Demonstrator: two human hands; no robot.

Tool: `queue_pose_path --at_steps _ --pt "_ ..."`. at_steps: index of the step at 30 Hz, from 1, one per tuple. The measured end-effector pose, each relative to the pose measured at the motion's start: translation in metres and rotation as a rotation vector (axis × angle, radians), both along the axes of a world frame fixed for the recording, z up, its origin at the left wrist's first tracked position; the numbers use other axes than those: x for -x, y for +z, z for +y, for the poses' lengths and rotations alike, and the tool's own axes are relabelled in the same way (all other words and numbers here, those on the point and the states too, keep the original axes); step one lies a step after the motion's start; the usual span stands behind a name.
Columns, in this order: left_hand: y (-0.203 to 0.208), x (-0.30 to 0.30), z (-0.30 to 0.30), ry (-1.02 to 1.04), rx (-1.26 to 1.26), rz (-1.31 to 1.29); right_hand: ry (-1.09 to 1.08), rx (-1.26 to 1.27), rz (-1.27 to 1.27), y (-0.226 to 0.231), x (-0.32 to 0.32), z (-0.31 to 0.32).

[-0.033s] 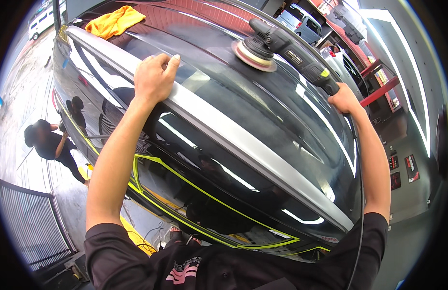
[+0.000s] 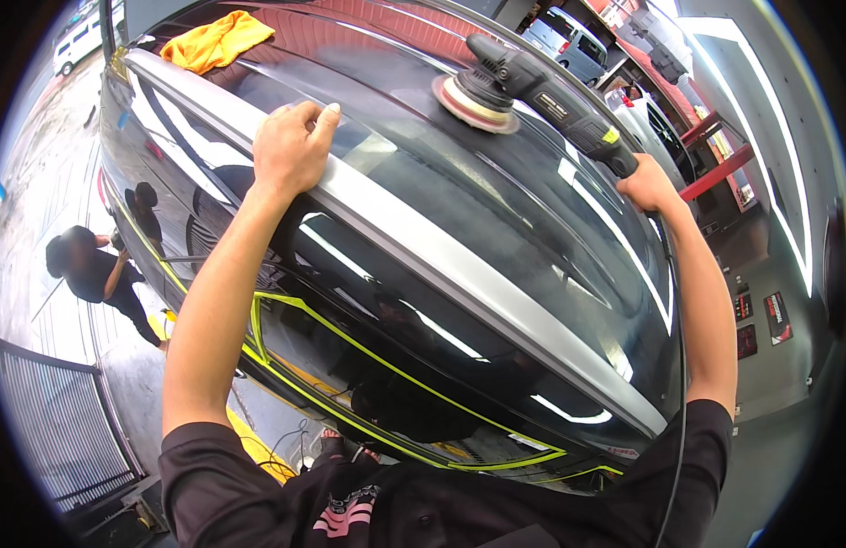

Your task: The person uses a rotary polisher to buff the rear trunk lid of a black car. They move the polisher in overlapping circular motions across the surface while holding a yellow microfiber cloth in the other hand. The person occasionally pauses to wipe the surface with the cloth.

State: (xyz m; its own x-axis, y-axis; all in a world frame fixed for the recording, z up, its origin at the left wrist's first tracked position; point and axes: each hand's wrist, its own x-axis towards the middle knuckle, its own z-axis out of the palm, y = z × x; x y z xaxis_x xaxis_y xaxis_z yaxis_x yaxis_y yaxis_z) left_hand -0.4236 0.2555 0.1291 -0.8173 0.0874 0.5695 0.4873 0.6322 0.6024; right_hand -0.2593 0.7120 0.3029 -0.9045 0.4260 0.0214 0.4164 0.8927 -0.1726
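Left hand (image 2: pixel 290 146), upper centre-left of frame, is lying palm-down w/ fingers curled over the silver roof rail (image 2: pixel 441 256) of the black car roof (image 2: pixel 496 210); bracing, not clamped round anything.

Polisher (image 2: pixel 533 91), upper centre, is sitting pad-down on the glossy roof, its foam pad (image 2: pixel 473 102) touching the paint. Right hand (image 2: pixel 650 187), upper right, is wrapping closed round the rear grip where the power cord (image 2: pixel 681 365) is leaving.

Handling, prob.: machine is looking stiff and fairly heavy, front-weighted; one-handed at the tail it is likely wanting to tip or skate on slick paint. Head knob is the other sensible hold.

Around: yellow cloth (image 2: pixel 217 38) is lying on the roof, upper left, well apart from pad. Rail is running between the hands. Cord is hanging near the paint, could drag. Another person (image 2: pixel 94 269) is standing far left, clear.
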Motion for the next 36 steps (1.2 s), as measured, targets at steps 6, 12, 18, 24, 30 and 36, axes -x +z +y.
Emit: queue_pose_path --at_steps 6,12,18,24,30,36 --pt "0.0 -0.002 -0.002 0.006 0.022 -0.005 0.005 -0.041 0.004 -0.007 0.026 -0.011" --pt "-0.002 0.001 -0.002 0.001 0.002 0.009 -0.013 -0.049 -0.004 -0.002 0.03 -0.017" --pt "-0.001 0.012 -0.007 0.005 -0.006 0.003 -0.021 -0.034 -0.003 0.001 0.011 -0.004" --pt "0.001 0.009 -0.008 0.007 -0.004 0.004 -0.037 -0.006 0.006 0.006 -0.032 0.011" --pt "-0.004 0.011 -0.005 -0.015 -0.064 0.075 -0.052 -0.022 0.003 0.003 -0.03 0.015" --pt "-0.003 0.013 -0.008 -0.023 -0.025 0.037 0.002 0.009 0.018 0.003 0.025 -0.012"
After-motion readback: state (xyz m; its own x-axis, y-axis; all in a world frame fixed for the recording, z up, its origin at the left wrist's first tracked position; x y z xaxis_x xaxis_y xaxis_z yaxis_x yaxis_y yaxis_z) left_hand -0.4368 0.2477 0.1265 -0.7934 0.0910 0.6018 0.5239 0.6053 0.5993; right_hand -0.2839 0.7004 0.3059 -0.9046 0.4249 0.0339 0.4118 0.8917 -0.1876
